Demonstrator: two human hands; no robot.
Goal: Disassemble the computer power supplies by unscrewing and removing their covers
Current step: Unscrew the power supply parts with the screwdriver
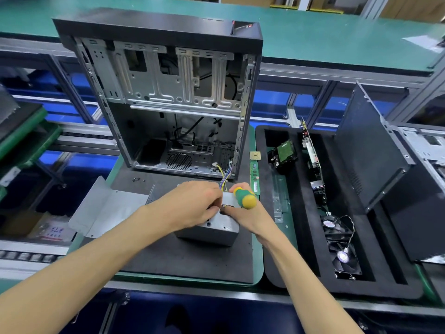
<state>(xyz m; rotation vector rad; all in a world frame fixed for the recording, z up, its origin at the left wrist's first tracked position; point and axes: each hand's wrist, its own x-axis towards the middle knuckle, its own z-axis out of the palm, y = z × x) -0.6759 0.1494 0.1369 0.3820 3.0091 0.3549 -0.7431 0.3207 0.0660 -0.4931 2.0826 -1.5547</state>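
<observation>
While the grey sheet-metal power supply box (212,229) sits on the dark foam mat (183,259) in front of the open, stripped black-and-silver computer case (168,97), both hands meet on its top. The left hand (192,204) lies over the box with fingers curled down at the bundle of yellow and purple wires (224,178); whether it pinches them I cannot tell. The right hand (243,213) grips a screwdriver with a green and yellow handle (245,197), whose tip is hidden between the hands. A bent grey metal cover panel (106,210) lies just left of the box. To the right, a black foam tray (272,261) holds two black cooling fans (342,247) and circuit boards (313,160).
</observation>
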